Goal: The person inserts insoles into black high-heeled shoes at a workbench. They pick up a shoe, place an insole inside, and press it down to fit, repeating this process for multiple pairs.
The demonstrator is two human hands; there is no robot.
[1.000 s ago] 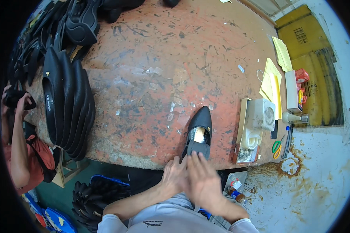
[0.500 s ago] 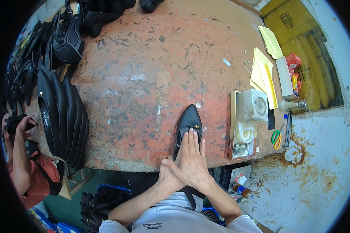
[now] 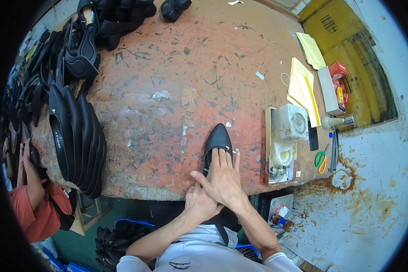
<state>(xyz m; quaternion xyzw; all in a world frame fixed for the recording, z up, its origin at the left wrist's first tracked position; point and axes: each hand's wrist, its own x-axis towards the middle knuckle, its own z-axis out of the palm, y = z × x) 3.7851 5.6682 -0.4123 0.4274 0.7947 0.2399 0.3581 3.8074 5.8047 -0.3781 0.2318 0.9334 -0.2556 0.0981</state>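
Note:
A black pointed shoe [image 3: 218,135] with a small gold ornament lies on the worktable's near part, its toe facing away from me. My right hand [image 3: 223,180] lies over it from above, its middle fingers reaching into the shoe's opening. The fingers are stretched out, and the thumb stands off to the left. Below it, my left hand [image 3: 201,200] is closed around the heel end of the shoe, which is mostly hidden by both hands.
Nested black shoes [image 3: 79,140] stand at the left, with more black shoes [image 3: 81,54] behind. A co-worker's hands [image 3: 25,156] are at far left. On the right are a tray [image 3: 268,149] with a whitish container [image 3: 291,122], yellow papers [image 3: 299,86], a dark phone [image 3: 313,137] and scissors [image 3: 321,162].
The fingers of my right hand have slid deeper into the shoe. My left hand's knuckles show more at the heel. The co-worker's hands have come together and no longer hold up a black piece.

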